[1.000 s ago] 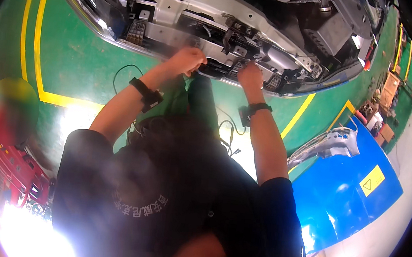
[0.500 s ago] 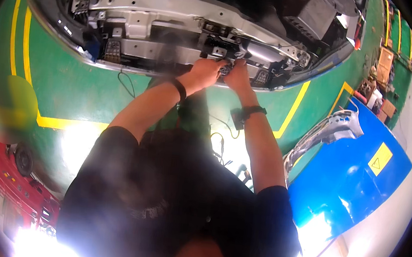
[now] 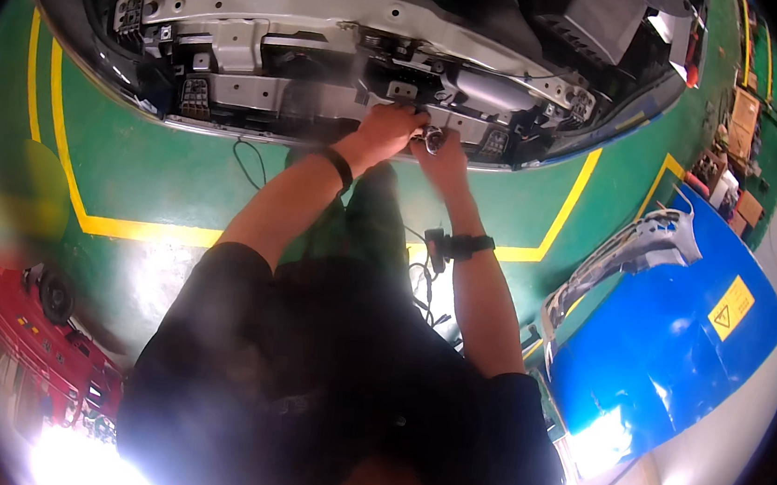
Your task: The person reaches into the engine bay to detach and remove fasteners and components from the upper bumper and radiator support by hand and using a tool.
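Both of my hands meet in front of the opened front end of a car, just below its lower metal crossbar (image 3: 263,93). In my right hand (image 3: 446,164), closed fingers hold a small, round, shiny metal-and-dark part (image 3: 433,138); its exact kind is too small to tell. Right beside it, my left hand (image 3: 388,134) is closed, fingertips against or very near that part. What lies inside the left fingers is hidden. A pale upper crossbeam (image 3: 308,6) spans the car beyond my hands.
Green floor with yellow lines (image 3: 151,231) lies around me. A blue panel with a yellow warning label (image 3: 731,308) leans at the right, beside a grey curved trim piece (image 3: 632,243). A black cable (image 3: 424,283) trails below my right forearm. A red machine (image 3: 34,330) stands lower left.
My hands have drawn slightly back from the bar, and the round part shows more plainly between them. My right wrist has turned a little. The view has shifted slightly.
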Demonstrator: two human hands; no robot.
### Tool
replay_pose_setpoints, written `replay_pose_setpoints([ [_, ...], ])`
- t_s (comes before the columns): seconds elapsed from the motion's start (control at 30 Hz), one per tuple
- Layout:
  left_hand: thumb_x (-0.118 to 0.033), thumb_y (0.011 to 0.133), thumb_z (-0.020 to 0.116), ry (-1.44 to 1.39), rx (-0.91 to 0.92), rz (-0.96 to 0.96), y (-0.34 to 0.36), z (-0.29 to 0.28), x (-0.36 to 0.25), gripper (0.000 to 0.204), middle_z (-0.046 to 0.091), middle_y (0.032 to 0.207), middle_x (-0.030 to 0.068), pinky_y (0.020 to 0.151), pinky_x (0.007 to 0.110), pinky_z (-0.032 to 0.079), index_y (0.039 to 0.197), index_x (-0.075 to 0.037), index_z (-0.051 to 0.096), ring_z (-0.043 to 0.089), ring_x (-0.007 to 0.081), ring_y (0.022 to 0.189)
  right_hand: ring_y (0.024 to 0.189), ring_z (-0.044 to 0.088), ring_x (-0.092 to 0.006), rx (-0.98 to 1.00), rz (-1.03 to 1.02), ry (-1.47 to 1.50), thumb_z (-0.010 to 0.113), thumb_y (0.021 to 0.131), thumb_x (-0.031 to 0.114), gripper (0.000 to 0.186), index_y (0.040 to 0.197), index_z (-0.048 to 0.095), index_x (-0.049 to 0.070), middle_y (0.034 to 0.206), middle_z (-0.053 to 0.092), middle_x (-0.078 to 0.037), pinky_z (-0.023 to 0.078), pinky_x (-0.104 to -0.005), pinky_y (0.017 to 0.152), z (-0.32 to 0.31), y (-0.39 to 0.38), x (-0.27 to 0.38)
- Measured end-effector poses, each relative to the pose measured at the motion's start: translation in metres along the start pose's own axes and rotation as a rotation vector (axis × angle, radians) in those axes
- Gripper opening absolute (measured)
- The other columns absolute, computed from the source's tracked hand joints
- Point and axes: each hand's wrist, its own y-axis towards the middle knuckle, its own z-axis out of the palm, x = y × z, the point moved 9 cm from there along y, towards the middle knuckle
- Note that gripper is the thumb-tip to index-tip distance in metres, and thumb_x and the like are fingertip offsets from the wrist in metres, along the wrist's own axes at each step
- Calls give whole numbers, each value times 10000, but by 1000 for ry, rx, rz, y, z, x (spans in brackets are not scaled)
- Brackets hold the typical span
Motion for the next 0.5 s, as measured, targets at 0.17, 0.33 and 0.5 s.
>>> replay_pose_setpoints([
  [0.17,-220,798,609,-110,-117,-56,-2,-7,6,199,629,870,60,689,400,519,985,-157,584,634,279,858,651,661,-312,218,272,339,684,765,234,397,984,493,-36,783,644,-192,520,-411,658,9,-11,15],
  [0.33,-229,782,624,-59,10,-40,7,-15,0,225,640,843,70,670,421,513,984,-144,575,640,302,819,727,669,-377,175,172,-49,629,808,183,331,1012,472,-25,844,631,-258,521,-444,688,12,-6,26],
  [0.5,-239,816,589,-149,88,17,8,-11,-1,137,648,801,84,671,429,516,884,-122,614,652,300,790,947,601,-456,192,-22,-329,590,806,149,323,1045,453,-19,935,635,-276,471,-523,781,9,0,17],
])
